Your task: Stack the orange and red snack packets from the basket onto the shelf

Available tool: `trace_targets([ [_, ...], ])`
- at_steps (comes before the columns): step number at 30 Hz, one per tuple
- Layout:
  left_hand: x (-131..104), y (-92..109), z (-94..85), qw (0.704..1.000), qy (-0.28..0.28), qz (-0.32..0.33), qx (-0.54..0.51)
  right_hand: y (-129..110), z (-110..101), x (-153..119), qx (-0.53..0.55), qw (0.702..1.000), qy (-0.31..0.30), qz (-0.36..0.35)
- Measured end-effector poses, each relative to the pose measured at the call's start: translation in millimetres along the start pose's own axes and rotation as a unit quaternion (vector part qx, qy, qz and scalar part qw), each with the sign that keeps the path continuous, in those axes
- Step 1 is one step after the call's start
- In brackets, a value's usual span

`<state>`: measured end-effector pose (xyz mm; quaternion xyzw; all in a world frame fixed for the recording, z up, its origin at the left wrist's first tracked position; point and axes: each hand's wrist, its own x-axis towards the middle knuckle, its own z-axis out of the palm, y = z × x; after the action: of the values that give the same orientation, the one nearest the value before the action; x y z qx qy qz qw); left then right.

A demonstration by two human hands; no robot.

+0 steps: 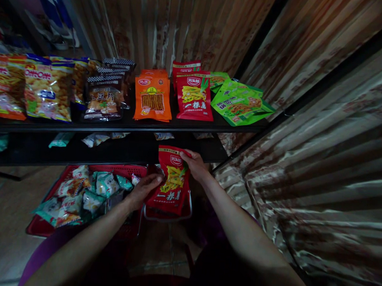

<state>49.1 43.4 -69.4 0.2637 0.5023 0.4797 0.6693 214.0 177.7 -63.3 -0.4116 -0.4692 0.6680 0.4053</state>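
A red snack bag [173,182] with yellow sticks printed on it is held up in front of me, below the shelf edge. My right hand [194,164] pinches its top right corner. At its left side, my left hand [147,187] has its thumb and fingers closed on the edge. Behind and under the bag shows part of a small red basket [166,218] with a pale rim; its contents are mostly hidden. Matching red bags [195,98] stand on the upper shelf, just above my hands.
Along the black upper shelf [115,128] stand orange bags [152,96], brown bags [104,98], yellow puffed-snack bags [48,88] and leaning green bags [241,103]. The lower shelf [136,148] holds several small packs. A red basket [36,228] of wrapped snacks sits left. A patterned curtain [321,167] hangs right.
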Motion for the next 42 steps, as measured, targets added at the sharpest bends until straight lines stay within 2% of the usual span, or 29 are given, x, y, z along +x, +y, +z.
trace_targets([
  [4, 0.2, 1.1, 3.6, 0.997, 0.023, 0.028, 0.065, 4.6, -3.5, 2.1, -0.024, 0.999, 0.015, -0.037],
  [9, -1.0, -2.7, 4.2, 0.997, 0.043, 0.019, 0.056, 8.4, -10.1, 4.1, -0.009, 0.997, 0.057, -0.050],
  [13, -3.5, -5.2, 0.9, 0.993, 0.064, 0.034, 0.095, 7.1, -13.6, 2.2, 0.004, 0.995, 0.078, -0.055],
  [19, -9.0, -8.8, 0.1, 0.991, 0.080, 0.032, 0.101, 5.8, -14.9, -1.6, 0.051, 0.995, 0.078, -0.046],
  [24, -7.9, -11.3, -2.7, 0.979, 0.145, 0.105, 0.100, 6.3, -19.3, -1.8, 0.081, 0.992, 0.088, -0.032],
  [30, -5.3, -16.1, -4.1, 0.965, 0.171, 0.143, 0.141, 10.3, -22.4, 1.5, 0.116, 0.989, 0.092, 0.023],
  [33, -3.7, -20.5, -5.0, 0.967, 0.183, 0.153, 0.092, 6.3, -22.8, 1.6, 0.148, 0.985, 0.074, 0.043],
  [36, -2.1, -23.7, -6.9, 0.971, 0.191, 0.142, 0.010, 0.7, -24.1, -1.8, 0.175, 0.982, 0.016, 0.068],
  [42, -0.1, -24.6, -6.6, 0.972, 0.186, 0.127, -0.063, 10.9, -24.6, -17.9, 0.136, 0.974, -0.087, 0.159],
])
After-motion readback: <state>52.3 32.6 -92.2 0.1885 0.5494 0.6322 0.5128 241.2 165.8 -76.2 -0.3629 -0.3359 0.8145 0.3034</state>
